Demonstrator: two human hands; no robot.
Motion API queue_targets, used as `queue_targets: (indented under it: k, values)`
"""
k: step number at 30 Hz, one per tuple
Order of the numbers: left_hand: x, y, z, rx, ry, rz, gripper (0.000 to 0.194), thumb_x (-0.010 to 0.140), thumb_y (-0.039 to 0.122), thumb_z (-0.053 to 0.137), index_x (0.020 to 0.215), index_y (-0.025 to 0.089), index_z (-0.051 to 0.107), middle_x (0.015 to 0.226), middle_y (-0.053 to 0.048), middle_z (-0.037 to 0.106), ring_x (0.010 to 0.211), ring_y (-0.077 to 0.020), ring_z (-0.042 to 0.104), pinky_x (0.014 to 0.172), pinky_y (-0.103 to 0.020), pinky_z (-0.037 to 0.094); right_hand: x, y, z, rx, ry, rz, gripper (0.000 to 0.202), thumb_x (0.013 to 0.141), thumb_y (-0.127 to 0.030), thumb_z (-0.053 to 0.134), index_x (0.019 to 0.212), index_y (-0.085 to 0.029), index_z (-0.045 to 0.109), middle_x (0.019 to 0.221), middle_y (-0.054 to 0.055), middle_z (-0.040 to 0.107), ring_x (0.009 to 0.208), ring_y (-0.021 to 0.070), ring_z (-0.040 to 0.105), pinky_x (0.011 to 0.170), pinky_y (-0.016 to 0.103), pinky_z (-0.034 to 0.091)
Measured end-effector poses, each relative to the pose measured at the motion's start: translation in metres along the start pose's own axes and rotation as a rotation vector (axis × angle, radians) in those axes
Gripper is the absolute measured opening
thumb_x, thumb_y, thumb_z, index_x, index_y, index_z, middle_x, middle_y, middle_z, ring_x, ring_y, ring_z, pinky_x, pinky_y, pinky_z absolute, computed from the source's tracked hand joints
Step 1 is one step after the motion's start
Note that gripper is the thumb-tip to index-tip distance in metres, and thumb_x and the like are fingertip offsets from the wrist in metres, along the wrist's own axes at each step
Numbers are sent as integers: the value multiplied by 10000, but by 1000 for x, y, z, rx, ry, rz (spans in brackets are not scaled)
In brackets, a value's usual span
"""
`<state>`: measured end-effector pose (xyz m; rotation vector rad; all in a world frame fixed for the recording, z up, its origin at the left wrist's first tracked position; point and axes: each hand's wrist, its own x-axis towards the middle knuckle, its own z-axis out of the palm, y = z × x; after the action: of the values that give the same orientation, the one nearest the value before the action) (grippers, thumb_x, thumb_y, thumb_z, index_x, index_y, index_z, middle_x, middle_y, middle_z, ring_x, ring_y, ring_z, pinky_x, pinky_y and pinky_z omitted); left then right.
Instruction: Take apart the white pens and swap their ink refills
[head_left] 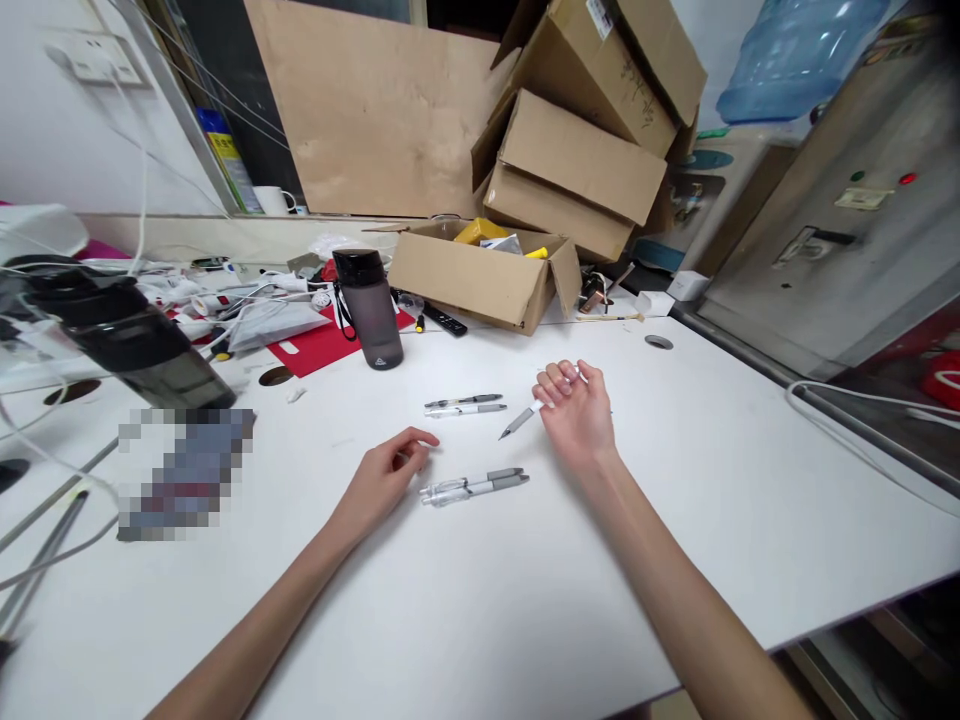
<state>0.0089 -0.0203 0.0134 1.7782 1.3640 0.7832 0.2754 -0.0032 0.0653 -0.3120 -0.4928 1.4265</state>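
Note:
My right hand (576, 415) is turned palm up with its fingers curled around a white pen with a grey grip (520, 420); the pen's dark tip points down and left towards the table. My left hand (386, 478) rests on the tabletop, index finger stretched to the right, with nothing in it. Just right of its fingers lie two clear-and-white pens with grey grips (476, 487), side by side. Farther back, another pair of pens (466, 409) lies close together, one darker than the other.
A dark water bottle (375, 320) stands behind the pens, near a red folder (315, 340). At left are a larger bottle (142, 340), a blurred-out flat object (202, 460) and tangled cables. An open cardboard box (457, 275) sits at the back; a metal cabinet (847, 220) borders the right.

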Motion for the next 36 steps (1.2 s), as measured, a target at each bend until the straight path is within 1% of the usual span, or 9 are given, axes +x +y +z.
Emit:
queue_targets:
  k: [3,9,12,16,18,24,29,34,36]
  values:
    - [0,-3,2,15,-22,27,239,937,344,496,1055,246,679,729,31,509,679,-172,451,668,-274,334,0,-3,0,-15,-28,-15,320,995,-260,394,686,-225,315,644,-55,211,516,125,277,477,220,364]
    - [-1,-1,3,25,-44,55,253,949,358,477,1044,232,675,730,25,515,675,-173,454,671,-276,348,-2,-7,0,-38,-57,-22,308,997,-298,398,703,-219,355,669,-49,228,540,123,289,502,224,378]
    - [-3,1,2,30,-45,56,260,951,364,479,1038,230,684,726,22,518,667,-171,446,659,-273,343,-2,-5,1,-95,-46,-23,309,989,-292,391,691,-222,343,667,-46,209,532,129,272,492,229,365]
    - [-4,3,2,19,-51,58,261,947,373,491,1031,238,698,718,23,526,660,-170,449,637,-265,338,-1,-4,2,-182,-9,-46,345,996,-375,406,692,-229,334,672,-44,210,530,136,264,505,248,382]
    - [-5,4,3,21,-51,61,261,944,367,492,1019,235,705,708,21,526,657,-171,449,632,-266,340,-1,-4,0,-200,-3,-50,352,993,-386,417,689,-229,334,670,-46,208,529,136,260,503,249,380]
    - [-6,5,3,41,-54,50,265,941,367,487,1010,236,707,702,23,509,664,-174,450,637,-272,336,0,-3,-4,-184,-5,-100,327,978,-351,442,690,-231,344,666,-47,212,528,139,254,493,248,367]
    - [-6,4,3,47,-65,55,287,942,378,472,1026,232,705,709,18,513,680,-184,455,654,-280,339,0,-2,-5,-140,-25,-92,304,971,-318,439,693,-224,359,677,-47,207,538,131,272,501,235,362]
    - [-5,4,3,63,-58,50,297,944,400,477,1010,242,720,692,20,506,668,-183,442,642,-277,324,0,-4,-6,-173,5,-110,338,978,-395,456,700,-232,352,677,-46,218,539,139,275,510,253,380]
    - [-5,4,3,61,-60,48,299,947,409,480,1009,244,722,685,23,488,662,-181,432,636,-274,319,0,-4,-7,-169,-6,-100,327,980,-372,448,700,-229,356,675,-46,216,540,137,275,508,249,376]
